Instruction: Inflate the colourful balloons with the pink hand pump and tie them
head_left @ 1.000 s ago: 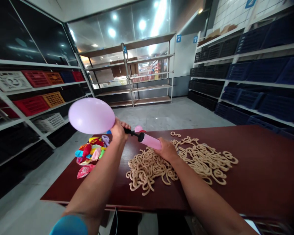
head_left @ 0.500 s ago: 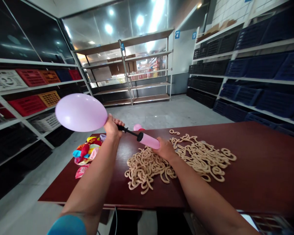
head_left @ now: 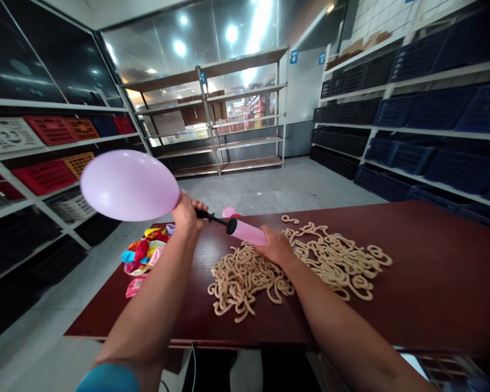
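A balloon pump (head_left: 249, 232) with a pink barrel and black rod spans the space between my hands, above the table. My right hand (head_left: 274, 246) is wrapped round the barrel's far end. Closed on the pump's black handle end is my left hand (head_left: 188, 213), which also sits at the neck of an inflated light-purple balloon (head_left: 129, 185). The balloon's neck and the nozzle are hidden by the fingers. Below and left of the left hand lies a pile of limp, colourful balloons (head_left: 142, 250). Tan, curled, rope-like pieces (head_left: 249, 277) are heaped under the right hand.
The dark red table (head_left: 424, 261) carries more tan curled pieces (head_left: 338, 261) on its right side. Beyond its far edge show pink round shapes (head_left: 229, 212). Shelves with crates (head_left: 51, 177) stand left, dark blue crates (head_left: 412, 158) right, and a metal rack (head_left: 249, 144) behind.
The purple balloon has grown larger, bulging further left. The visible rod between the handle end and the barrel is a little shorter. Both hands keep their grip.
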`<state>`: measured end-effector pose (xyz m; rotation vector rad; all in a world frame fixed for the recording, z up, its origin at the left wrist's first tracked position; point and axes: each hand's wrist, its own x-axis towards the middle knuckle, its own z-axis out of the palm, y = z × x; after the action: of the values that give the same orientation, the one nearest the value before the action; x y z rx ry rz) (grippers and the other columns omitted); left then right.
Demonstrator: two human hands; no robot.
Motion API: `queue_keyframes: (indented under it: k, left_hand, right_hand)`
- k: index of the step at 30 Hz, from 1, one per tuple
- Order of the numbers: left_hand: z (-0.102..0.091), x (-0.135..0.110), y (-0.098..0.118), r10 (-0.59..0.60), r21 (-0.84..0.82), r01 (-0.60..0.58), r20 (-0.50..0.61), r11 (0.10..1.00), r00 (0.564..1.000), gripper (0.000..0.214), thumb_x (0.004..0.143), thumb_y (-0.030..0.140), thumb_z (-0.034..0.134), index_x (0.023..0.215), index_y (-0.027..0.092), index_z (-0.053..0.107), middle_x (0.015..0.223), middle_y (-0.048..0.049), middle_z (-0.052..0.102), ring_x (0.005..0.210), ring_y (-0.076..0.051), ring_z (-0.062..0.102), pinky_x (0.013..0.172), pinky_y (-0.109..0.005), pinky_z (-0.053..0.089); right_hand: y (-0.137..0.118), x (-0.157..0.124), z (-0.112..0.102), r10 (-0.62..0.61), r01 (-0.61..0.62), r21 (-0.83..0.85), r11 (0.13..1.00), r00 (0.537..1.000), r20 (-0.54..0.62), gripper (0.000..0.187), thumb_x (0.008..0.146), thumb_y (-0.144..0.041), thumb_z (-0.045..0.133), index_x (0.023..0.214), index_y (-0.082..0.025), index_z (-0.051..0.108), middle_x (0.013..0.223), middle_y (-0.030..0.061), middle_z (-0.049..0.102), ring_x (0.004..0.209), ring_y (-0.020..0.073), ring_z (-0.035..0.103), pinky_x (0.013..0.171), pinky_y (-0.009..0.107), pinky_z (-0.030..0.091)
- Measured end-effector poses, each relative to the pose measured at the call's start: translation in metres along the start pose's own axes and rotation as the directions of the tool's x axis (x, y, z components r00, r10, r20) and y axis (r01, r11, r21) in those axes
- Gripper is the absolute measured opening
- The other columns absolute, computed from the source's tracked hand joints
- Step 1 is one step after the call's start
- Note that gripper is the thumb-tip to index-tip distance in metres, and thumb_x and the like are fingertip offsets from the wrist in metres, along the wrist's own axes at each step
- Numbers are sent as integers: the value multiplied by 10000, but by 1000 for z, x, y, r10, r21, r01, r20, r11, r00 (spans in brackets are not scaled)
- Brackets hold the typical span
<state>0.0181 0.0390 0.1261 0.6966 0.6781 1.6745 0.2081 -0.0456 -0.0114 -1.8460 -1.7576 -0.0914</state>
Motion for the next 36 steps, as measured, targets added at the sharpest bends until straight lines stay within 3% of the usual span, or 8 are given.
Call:
queue_keyframes:
  k: [4,8,12,19,23,26,33,36]
  left_hand:
    - [4,12,49,78,17,-78,21,997,997,416,768,364,549,565,198,226,420,76,261,335,-57,313,369,-203,332]
    - [6,16,60,102,15,-103,45,995,994,409,772,370,543,569,196,234,426,73,267,341,-58,322,373,-201,329]
    - [0,11,31,58,-12,-58,26,998,998,404,785,400,518,572,196,242,423,75,263,339,-57,311,370,-200,310]
    - [-7,-15,-50,-60,-27,59,-22,998,998,459,731,455,581,571,201,234,416,85,273,339,-60,319,377,-212,324]
    - [-6,-21,-66,-42,-18,41,-51,999,998,447,726,463,584,575,204,254,417,85,282,339,-67,334,382,-224,337]
    - [-3,-18,-46,-45,-11,44,-44,999,998,446,735,449,576,571,205,241,422,84,276,336,-65,332,379,-222,331]
    - [-5,6,37,63,7,-64,10,998,998,408,770,389,546,577,201,239,437,80,262,340,-63,317,383,-215,337]
    - [-12,17,52,88,1,-88,12,996,996,389,785,367,522,578,197,239,439,78,260,342,-60,314,380,-207,327]
  right_hand:
    - [1,2,-3,55,-55,10,998,998,-28,399,684,-440,623,995,-206,536,893,54,636,820,204,579,695,281,361]
    - [2,1,-2,80,-80,3,997,997,-13,392,673,-421,639,976,-195,535,882,60,634,795,203,581,678,280,361]
    - [4,-1,1,75,-75,-19,997,997,31,370,654,-390,658,943,-197,533,861,55,638,778,196,585,658,269,352]
    - [3,-3,8,36,-33,-45,998,997,66,379,653,-420,654,936,-197,534,865,54,646,783,205,594,653,272,344]
    - [0,-4,7,41,-38,-49,998,997,61,376,673,-455,632,926,-193,536,843,57,645,771,200,590,646,269,340]
    - [-1,-3,4,30,-28,-38,999,999,32,371,689,-460,615,936,-195,536,863,55,641,791,197,584,669,269,342]
    - [3,0,5,16,-15,18,1000,999,-36,378,679,-429,616,970,-201,534,873,53,633,792,204,575,675,285,343]
    - [0,0,8,19,-19,10,1000,999,-33,373,671,-422,618,955,-198,530,859,51,634,778,204,577,658,283,338]
